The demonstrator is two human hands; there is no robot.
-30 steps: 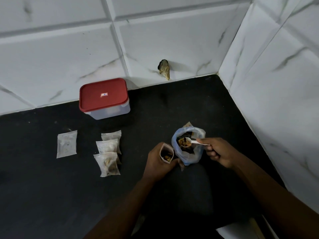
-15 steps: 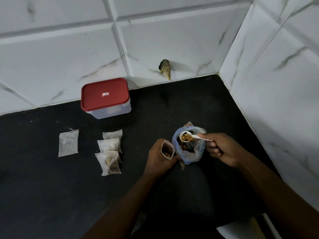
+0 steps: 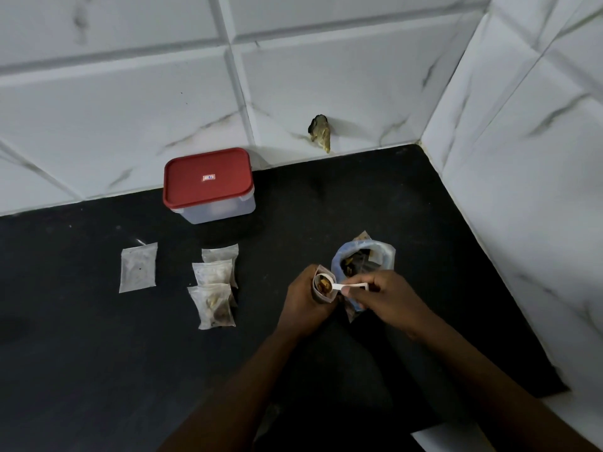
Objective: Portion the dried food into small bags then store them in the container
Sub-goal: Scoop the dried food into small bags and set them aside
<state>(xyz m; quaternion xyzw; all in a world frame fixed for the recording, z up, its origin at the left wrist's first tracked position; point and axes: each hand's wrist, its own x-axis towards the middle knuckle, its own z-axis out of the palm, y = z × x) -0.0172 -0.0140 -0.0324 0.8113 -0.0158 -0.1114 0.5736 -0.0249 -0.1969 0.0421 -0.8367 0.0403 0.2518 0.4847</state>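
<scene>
— At the middle of the counter, what have the hands got?
— The left hand is curled round a small bag, mouth up. The right hand pinches a white spoon, handle lying left to right, bowl at that mouth.
— And the supply?
— The big bag of dried food stands open just behind the right hand. The filled bags lie to the left, and the lidded container is beyond them, nearer the left hand.

Small clear plastic bags lying flat: four. Small open-topped bag, probably the same kind: one. Red-lidded translucent container: one. White plastic spoon: one. Bluish plastic bag: one.
</scene>
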